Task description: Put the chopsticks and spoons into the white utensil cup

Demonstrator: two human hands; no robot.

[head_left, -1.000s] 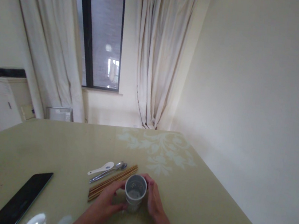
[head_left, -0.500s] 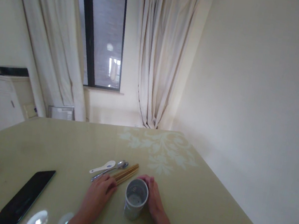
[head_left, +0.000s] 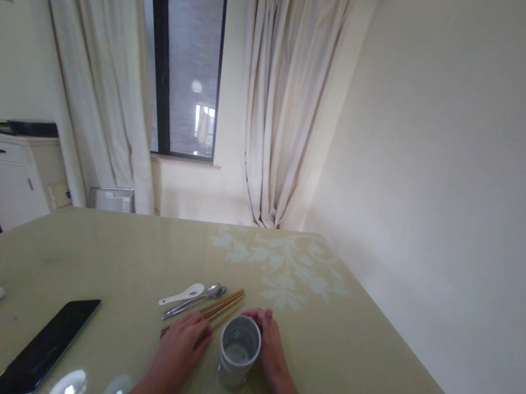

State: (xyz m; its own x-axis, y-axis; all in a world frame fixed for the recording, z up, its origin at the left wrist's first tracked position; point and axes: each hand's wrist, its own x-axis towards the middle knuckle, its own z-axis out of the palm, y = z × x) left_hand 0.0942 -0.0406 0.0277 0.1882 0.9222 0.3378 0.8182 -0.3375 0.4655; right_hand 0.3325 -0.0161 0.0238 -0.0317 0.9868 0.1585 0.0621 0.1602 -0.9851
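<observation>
- Your right hand (head_left: 268, 346) is cupped at the far right side of the grey cup (head_left: 237, 362), its fingers bent close together; the tips slip behind the cup, so you can't tell how firmly they press.
- That cup stands upright on the table (head_left: 348, 357), right in front of you and between your hands, mouth up; the curved right hand probably serves to steady it.
- And here's your left hand (head_left: 181, 349), palm down over the bundle of chopsticks (head_left: 228, 302), fingers bent and close together. Whether they pinch any sticks can't be told, since the hand covers the near part.
- The sticks lie slantwise, roughly side by side, far ends showing past your knuckles; lying that close, they look easy to gather from above.
- Just beyond, the white spoon (head_left: 185, 294) and metal spoons (head_left: 191, 302) lie at a similar slant, perhaps grouped there for easy reach.
- Well to your left sits a dark phone (head_left: 47, 346), apart from the utensils, likely just out of the way.
</observation>
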